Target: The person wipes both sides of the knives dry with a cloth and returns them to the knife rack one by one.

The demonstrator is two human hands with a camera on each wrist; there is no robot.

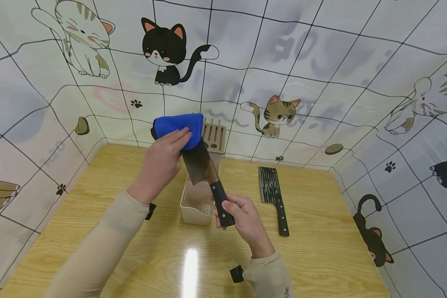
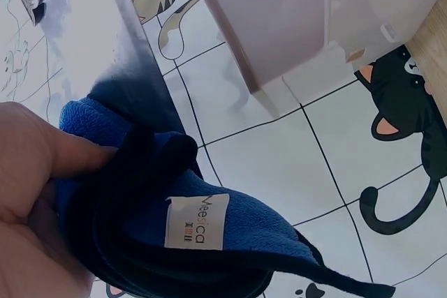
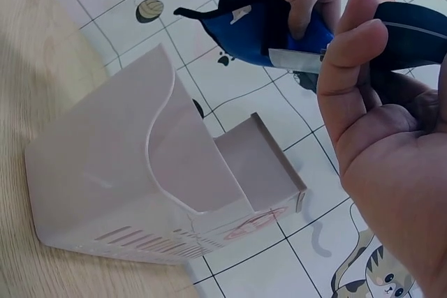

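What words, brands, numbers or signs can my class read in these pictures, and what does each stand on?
"eesica": on the white label of the blue cloth, after an unclear first letter.
Orange characters beside it: too blurred to read.
Pale lettering-like shapes on the wall: too faint to read.
Pinkish mark on the knife holder: too blurred to read.
Dark mark on the right sleeve: too small to read.

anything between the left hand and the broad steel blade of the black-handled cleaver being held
Yes: the folded blue cloth with black edging lies between the person's left hand and the far end of the broad steel blade. Nothing visible separates the bare right hand from the black riveted handle.
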